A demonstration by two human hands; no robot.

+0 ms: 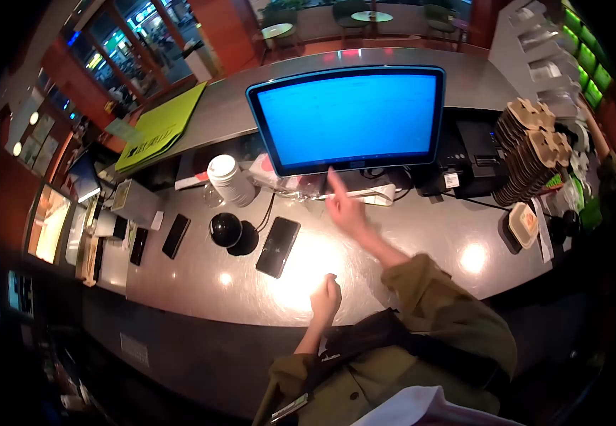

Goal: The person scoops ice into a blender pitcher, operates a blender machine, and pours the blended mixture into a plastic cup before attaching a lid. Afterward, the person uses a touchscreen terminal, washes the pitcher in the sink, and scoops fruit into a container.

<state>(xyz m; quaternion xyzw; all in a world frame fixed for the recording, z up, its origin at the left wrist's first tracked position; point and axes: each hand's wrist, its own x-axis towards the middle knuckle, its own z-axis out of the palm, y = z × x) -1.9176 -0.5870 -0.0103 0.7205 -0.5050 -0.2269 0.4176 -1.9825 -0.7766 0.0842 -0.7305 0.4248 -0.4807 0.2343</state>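
My right hand (pixel 348 213) reaches up to the touchscreen monitor (pixel 350 117), its index finger stretched out and the other fingers curled. The fingertip is at the screen's lower edge; whether it touches the glass I cannot tell. The screen glows blue, with its text washed out. Near the front of the metal counter (pixel 386 284), my left hand (pixel 326 298) is closed in a loose fist, and I see nothing in it. A dark smartphone (pixel 278 246) lies to the left of both hands. Beside it is a round black device (pixel 225 229) with a cable.
White lidded cups (pixel 231 181) stand left of the monitor. Two more dark phones (pixel 176 236) (pixel 138 246) lie further left. Cardboard cup carriers (pixel 531 149) are stacked at the right, next to a black printer (pixel 464 153). A green bag (pixel 162 128) lies on the raised ledge.
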